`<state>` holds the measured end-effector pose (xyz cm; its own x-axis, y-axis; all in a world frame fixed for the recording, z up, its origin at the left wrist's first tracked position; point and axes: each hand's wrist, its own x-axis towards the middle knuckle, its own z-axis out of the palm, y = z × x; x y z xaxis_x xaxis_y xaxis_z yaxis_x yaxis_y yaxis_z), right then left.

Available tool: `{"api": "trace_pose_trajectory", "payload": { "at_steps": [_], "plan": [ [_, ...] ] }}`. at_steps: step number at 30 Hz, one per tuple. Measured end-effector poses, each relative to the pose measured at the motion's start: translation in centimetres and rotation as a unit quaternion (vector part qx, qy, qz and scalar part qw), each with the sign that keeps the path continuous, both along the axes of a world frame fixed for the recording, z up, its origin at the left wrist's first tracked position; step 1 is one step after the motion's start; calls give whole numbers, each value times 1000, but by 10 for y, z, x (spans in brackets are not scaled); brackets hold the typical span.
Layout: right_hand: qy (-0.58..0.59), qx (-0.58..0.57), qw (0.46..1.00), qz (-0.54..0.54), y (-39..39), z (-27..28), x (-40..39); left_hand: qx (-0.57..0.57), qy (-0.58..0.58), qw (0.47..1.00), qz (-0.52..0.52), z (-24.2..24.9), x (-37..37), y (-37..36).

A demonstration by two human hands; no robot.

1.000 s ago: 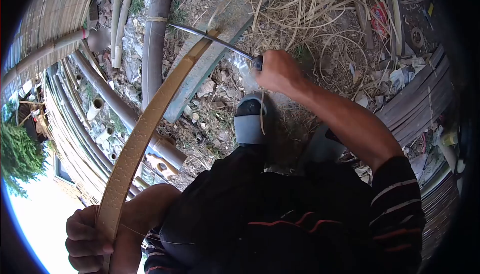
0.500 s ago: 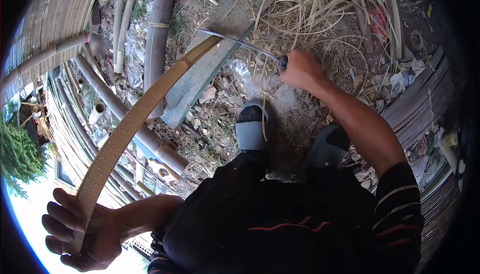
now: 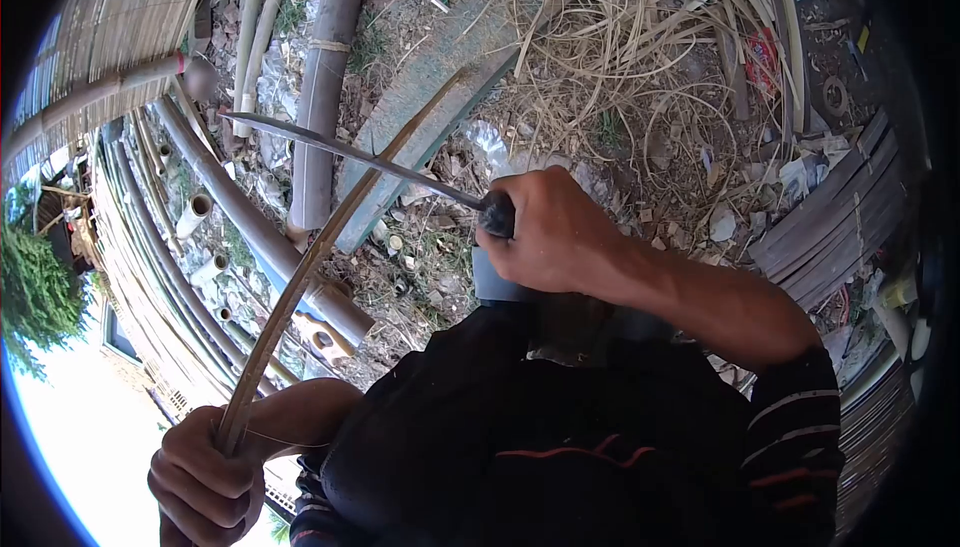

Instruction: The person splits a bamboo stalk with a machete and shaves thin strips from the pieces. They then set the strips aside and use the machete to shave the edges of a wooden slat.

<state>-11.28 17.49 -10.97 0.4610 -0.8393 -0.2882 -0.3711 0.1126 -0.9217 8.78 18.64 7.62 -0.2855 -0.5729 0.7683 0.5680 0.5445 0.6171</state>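
Note:
Fingers wrapped round it, my left hand [image 3: 205, 477] grips the near end of a long, curved bamboo strip [image 3: 285, 302] at the lower left. The strip now shows a narrow edge, and its far end overlaps a worn greenish board [image 3: 440, 67] on the ground. My right hand [image 3: 545, 227] is closed on the dark handle of a long knife [image 3: 320, 142]. Its blade points left and crosses the strip in this view, well back from the strip's far tip.
Thick bamboo poles [image 3: 325, 77] lie left of the board, with more poles [image 3: 160, 247] farther left. A heap of thin bamboo shavings [image 3: 640, 17] covers the ground ahead. Split slats [image 3: 830, 207] lie at right. A grey slipper [image 3: 495, 279] shows below my right hand.
My right hand has drawn the knife back toward me and left, from the strip's far end. My left hand's fingers have closed round the strip, which has turned from broad face to edge.

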Motion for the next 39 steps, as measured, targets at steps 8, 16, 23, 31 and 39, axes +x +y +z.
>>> {"api": "trace_pose_trajectory", "payload": {
  "at_steps": [8, 16, 23, 31, 39],
  "plan": [
    [149, 62, 987, -27, -5, -41, -20, -3, 23, 999, -22, -2, 1, -8],
    [193, 99, 976, -36, -17, -103, -31, 31, 46, 998, 21, 2, 7, -8],
    [233, 80, 968, -49, -17, -137, -49, 44, 24, 995, 88, 13, 35, -9],
    [29, -54, 997, -51, -9, -59, -11, 97, 51, 936, 335, 22, 70, -12],
    [-117, -244, 963, 11, -4, 0, 30, 30, -5, 866, 499, 11, 54, -4]
  ]
}}
